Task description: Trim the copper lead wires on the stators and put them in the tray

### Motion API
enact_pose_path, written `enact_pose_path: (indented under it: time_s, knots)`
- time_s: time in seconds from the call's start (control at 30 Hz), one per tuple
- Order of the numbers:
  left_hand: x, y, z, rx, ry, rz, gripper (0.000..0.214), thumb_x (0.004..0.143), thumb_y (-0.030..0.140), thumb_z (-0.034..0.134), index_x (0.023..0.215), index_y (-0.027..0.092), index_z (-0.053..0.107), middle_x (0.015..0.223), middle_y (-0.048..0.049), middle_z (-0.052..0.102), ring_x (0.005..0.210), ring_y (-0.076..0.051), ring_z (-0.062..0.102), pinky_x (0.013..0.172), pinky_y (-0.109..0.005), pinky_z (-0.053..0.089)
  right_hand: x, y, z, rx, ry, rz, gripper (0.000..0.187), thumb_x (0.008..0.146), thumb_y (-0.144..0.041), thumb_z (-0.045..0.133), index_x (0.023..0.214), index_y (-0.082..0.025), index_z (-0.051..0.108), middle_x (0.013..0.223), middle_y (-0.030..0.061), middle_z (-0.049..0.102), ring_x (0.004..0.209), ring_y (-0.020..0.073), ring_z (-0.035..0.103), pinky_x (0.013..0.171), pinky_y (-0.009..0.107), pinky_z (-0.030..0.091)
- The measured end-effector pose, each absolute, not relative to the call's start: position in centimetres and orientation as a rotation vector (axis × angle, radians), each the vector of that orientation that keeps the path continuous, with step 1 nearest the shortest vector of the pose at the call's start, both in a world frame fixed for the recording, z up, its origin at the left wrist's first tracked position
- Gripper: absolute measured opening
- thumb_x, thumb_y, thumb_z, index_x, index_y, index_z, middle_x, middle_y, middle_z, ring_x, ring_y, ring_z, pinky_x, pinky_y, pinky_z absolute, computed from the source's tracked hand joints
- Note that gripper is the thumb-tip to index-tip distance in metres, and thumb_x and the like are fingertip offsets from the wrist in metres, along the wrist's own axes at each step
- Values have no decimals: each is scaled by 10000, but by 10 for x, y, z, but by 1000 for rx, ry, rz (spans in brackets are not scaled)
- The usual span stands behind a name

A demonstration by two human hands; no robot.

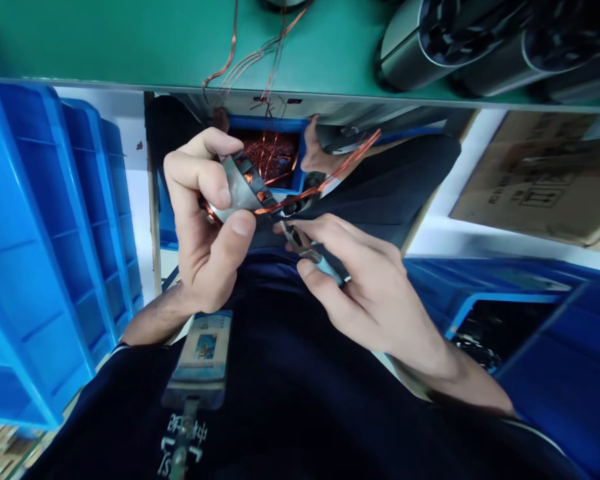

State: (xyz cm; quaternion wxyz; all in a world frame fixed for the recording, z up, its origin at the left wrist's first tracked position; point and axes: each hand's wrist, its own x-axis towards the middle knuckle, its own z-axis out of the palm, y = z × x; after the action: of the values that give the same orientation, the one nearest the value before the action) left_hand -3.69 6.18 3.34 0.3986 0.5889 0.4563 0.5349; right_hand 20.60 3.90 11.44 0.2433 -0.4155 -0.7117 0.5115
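My left hand point(200, 213) is wrapped round a motor stator point(240, 183), a grey metal ring with dark slots and copper windings. From its lower edge a bundle of copper wire point(335, 175) sticks out up and to the right. In my right hand point(360, 280) is a pair of cutting pliers point(305, 248) with light blue handles. The jaws point up and left, just below the wire bundle and close to the stator. Whether they touch the wire I cannot tell.
Below the green bench point(130, 47) a blue bin point(303, 157) holds many copper scraps. Loose copper wires point(250, 63) lie over the bench edge. Dark metal cylinders point(405, 47) stand at the right. Stacked blue crates point(35, 253) are on the left, a cardboard box point(535, 180) on the right.
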Motion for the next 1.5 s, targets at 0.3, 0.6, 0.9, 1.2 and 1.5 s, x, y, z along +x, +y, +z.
enact_pose_path:
  time_s: [0.3,0.6,0.9,1.2,1.5]
  knots:
    - [-17,79,27,1460,1289,935,564,1183,778,851,1498,321,748,1526,-160,685,1544,-374,655,1223,-618,657,204,45,113,-1116,-1972,1335,344,1259,-127,625,1539,16,764,1301,108,760,1209,141,690,1179,229,558]
    - [-17,76,4,1479,1316,911,573,1183,771,855,1509,315,740,1505,-166,684,1521,-369,650,1249,-621,634,200,45,110,-1163,-1932,1316,198,1310,-206,687,1445,-92,778,1229,80,795,1098,151,727,1073,267,607]
    - [-26,51,-104,1536,1343,913,623,1168,837,828,1467,304,705,1438,-168,655,1449,-362,616,1243,-599,582,199,69,32,-1195,-1797,1406,421,1346,-264,675,934,-181,641,842,-39,596,720,80,480,774,275,449]
    - [-20,52,-187,1419,1586,1484,648,1185,931,719,1216,285,690,1162,-106,577,1085,-296,508,1002,-462,431,192,105,-115,-1544,-1731,1790,1228,998,-1300,435,1149,-167,885,760,68,684,769,273,663,924,464,527]
    - [-33,37,-67,1904,1299,1180,529,1187,408,815,1650,267,603,1567,-184,656,1526,-344,652,1254,-534,599,184,89,-54,-787,-1196,2056,236,1167,-325,973,1097,-171,809,857,-31,657,717,67,554,670,167,470]
